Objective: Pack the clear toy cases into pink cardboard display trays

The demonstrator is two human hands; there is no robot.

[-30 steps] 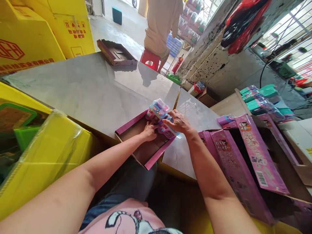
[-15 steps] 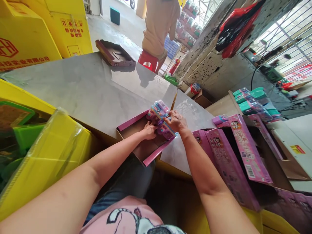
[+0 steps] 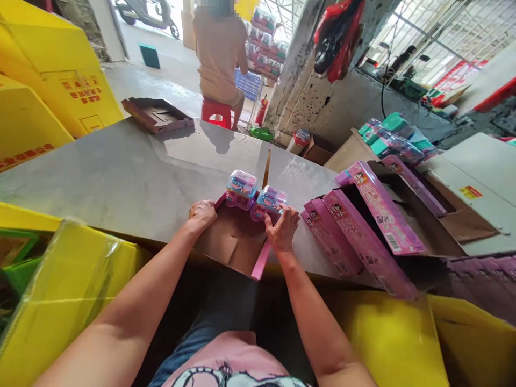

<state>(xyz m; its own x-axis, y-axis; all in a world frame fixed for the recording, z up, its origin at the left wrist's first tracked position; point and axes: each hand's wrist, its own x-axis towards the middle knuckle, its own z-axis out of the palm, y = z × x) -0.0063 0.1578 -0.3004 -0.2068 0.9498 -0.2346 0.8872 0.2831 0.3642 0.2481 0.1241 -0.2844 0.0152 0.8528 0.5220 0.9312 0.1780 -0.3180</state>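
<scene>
A shallow pink cardboard tray (image 3: 229,244) lies at the table's near edge, its brown inside showing. Two clear-lidded purple and blue toy packs (image 3: 241,189) stand side by side at its far end. My left hand (image 3: 203,214) is closed round the tray's left wall, with its fingertips partly hidden. At the right wall, my right hand (image 3: 283,228) grips the tray's far corner, thumb on the inner side. Its fingers touch the right-hand toy pack (image 3: 271,203).
Pink printed boxes (image 3: 358,231) are stacked at the right. Another open tray (image 3: 159,115) sits at the table's far left edge. Yellow cartons (image 3: 76,269) flank me. Beyond the table (image 3: 121,172), a person (image 3: 220,59) sits on a red stool (image 3: 216,112).
My left hand has left the toy packs and moved to the tray's left wall. The right hand has shifted down to the right corner. The camera view has turned.
</scene>
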